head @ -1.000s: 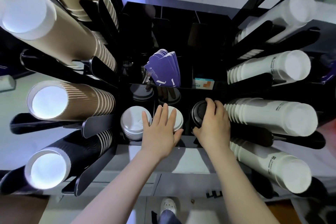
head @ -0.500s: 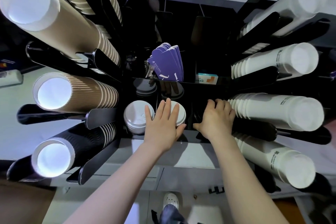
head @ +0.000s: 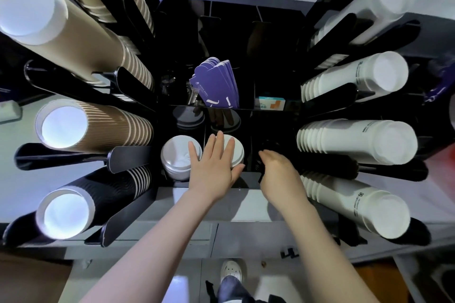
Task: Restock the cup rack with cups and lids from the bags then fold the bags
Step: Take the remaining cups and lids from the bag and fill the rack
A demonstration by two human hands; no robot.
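Note:
My left hand (head: 213, 165) lies flat with straight fingers on top of a white lid stack (head: 237, 149) in the middle slot of the black cup rack (head: 248, 179). Another white lid stack (head: 176, 157) stands in the slot to its left. My right hand (head: 279, 171) is at the right slot, with its fingers curled down over the near side of a black lid stack (head: 269, 146). The fingertips are hidden. Rows of brown ribbed cups (head: 98, 128), black cups (head: 98, 194) and white cups (head: 357, 141) stick out on both sides.
Purple sleeves (head: 218, 83) and a small teal box (head: 269, 103) sit in the rear compartments, with dark lids (head: 188, 115) behind the white ones. A grey counter (head: 246, 206) runs under the rack. My shoe (head: 230, 269) shows on the floor below.
My right hand drew back toward me from the top of the black lid stack and curled its fingers, uncovering the lid top. My left hand stayed flat on the white lids.

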